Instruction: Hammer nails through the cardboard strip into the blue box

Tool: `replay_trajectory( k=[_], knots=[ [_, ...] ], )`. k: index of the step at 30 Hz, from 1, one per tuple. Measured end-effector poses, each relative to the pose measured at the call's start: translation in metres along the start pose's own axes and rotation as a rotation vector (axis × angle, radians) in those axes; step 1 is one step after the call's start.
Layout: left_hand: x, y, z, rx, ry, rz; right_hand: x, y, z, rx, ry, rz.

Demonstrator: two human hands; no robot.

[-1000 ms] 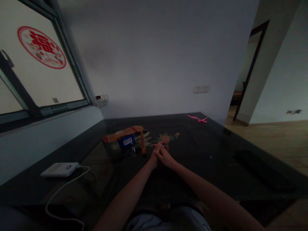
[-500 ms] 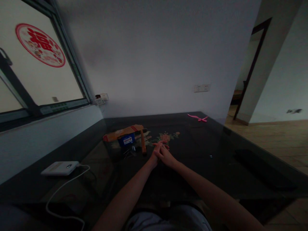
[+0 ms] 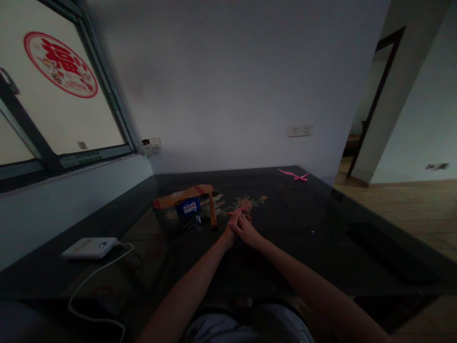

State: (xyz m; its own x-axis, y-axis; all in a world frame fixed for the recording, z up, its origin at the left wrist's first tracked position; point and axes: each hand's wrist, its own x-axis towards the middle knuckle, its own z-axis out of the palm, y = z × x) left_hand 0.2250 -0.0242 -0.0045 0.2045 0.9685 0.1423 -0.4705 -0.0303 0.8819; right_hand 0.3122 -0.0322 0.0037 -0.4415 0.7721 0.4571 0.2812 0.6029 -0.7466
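My left hand (image 3: pixel 229 229) and my right hand (image 3: pixel 247 230) meet over the middle of a dark glass table (image 3: pixel 307 214). Their fingers press together and point away from me. The dim light hides whatever lies between them. Just left of the hands are an orange stick (image 3: pixel 213 216), a small metal item (image 3: pixel 194 224), a blue box (image 3: pixel 188 207) and a long orange packet (image 3: pixel 182 196). A flower pattern (image 3: pixel 250 202) shows on the tabletop just beyond my fingertips.
A pink ribbon bow (image 3: pixel 294 176) lies at the table's far right corner. A white power bank (image 3: pixel 89 247) with a white cable (image 3: pixel 93 278) sits near the left edge under the window. A dark flat object (image 3: pixel 389 252) lies on the right. A doorway opens at right.
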Motion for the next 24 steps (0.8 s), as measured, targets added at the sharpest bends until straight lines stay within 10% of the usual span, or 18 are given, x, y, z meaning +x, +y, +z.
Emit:
replay_trajectory(
  k=[24],
  knots=[
    [-0.0003, 0.0018, 0.0025, 0.009, -0.002, -0.021, -0.0003, 0.0022, -0.0012, -0.023, -0.008, -0.005]
  ],
)
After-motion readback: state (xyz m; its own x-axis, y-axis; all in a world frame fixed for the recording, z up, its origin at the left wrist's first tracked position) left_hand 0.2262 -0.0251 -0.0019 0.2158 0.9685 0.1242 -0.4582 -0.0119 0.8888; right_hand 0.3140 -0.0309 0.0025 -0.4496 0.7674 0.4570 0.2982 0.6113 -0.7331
